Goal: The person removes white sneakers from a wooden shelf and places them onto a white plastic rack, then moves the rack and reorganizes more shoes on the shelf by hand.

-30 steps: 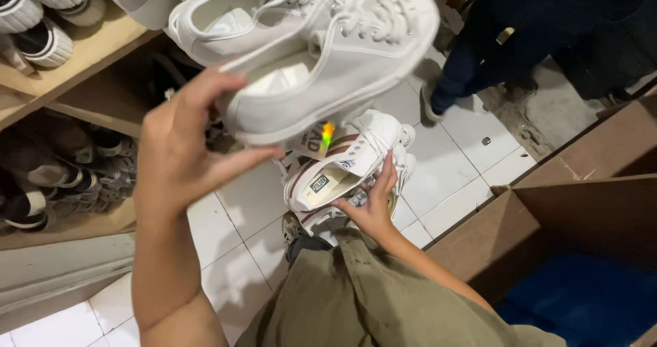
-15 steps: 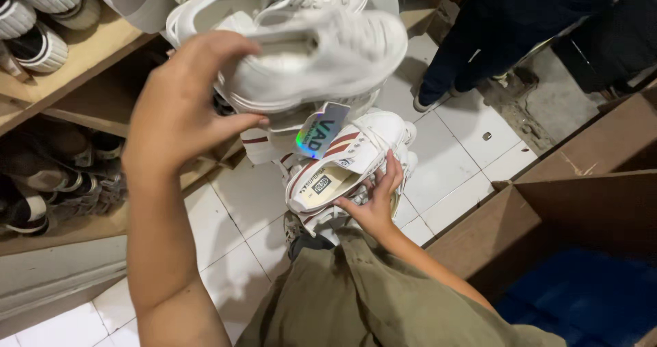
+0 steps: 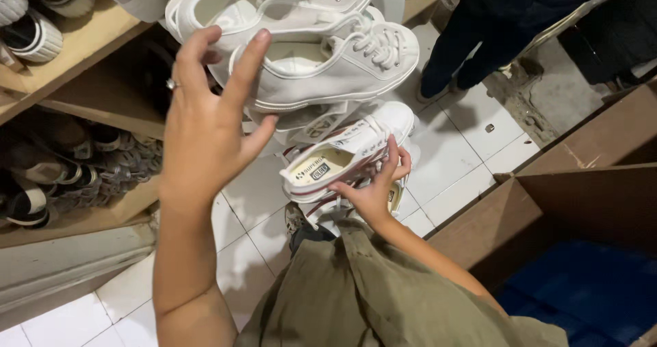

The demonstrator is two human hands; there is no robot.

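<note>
Touching white sneaker (image 3: 328,66) with left hand (image 3: 205,128) | right hand (image 3: 373,189) gripping striped sneaker (image 3: 342,159)

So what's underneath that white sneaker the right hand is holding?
Under the white sneaker, held by the right hand, lies a second white sneaker. Only its edge shows; hand and upper shoe cover the rest. Below is tiled floor.

White lace-up sneaker (image 3: 328,70), canvas, thick white sole, lies sideways up near the wooden shelf edge, toe pointing right, opening facing up, on another white sneaker. Lower white sneaker (image 3: 345,159) with red-striped sole, tan insole showing, laces tied, tilted toe up-right above white floor tiles, stacked over its pair.
</note>
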